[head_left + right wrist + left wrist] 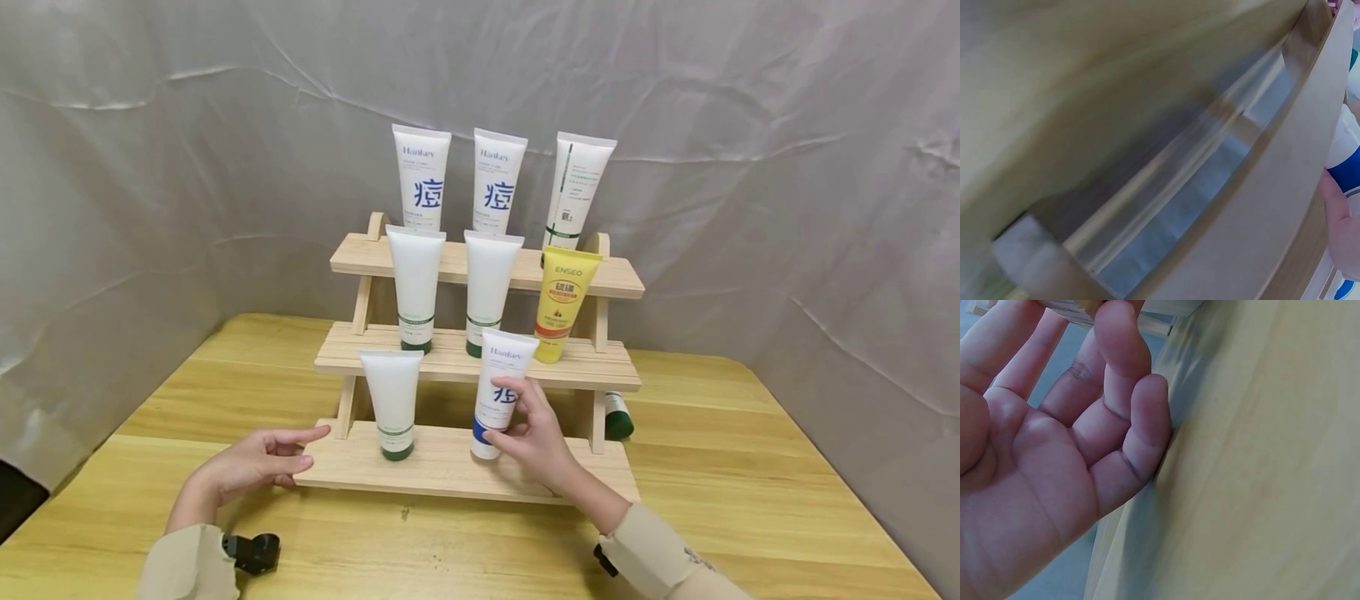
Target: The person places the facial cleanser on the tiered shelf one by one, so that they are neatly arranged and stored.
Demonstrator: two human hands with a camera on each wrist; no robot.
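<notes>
My right hand (538, 435) grips a white squeeze tube (504, 354) with blue lettering and a blue band, at the right part of the bottom step of a wooden three-step display stand (442, 477). At the left end of that step, my left hand (251, 461) pinches the board between thumb and fingers; the left wrist view shows its curled fingers (1147, 419) against the wood. To the left of the held tube stands a white tube with a green cap (393, 400). In the right wrist view, only part of the hand and tube (1344, 147) shows at the right edge.
Two white tubes (416, 283) and a yellow tube (567, 300) stand on the middle step. On the top step are two blue-lettered tubes (422, 179) and a green-striped one (577, 187). Behind the stand's right side, a green-capped tube (618, 417) lies on the wooden table (720, 467).
</notes>
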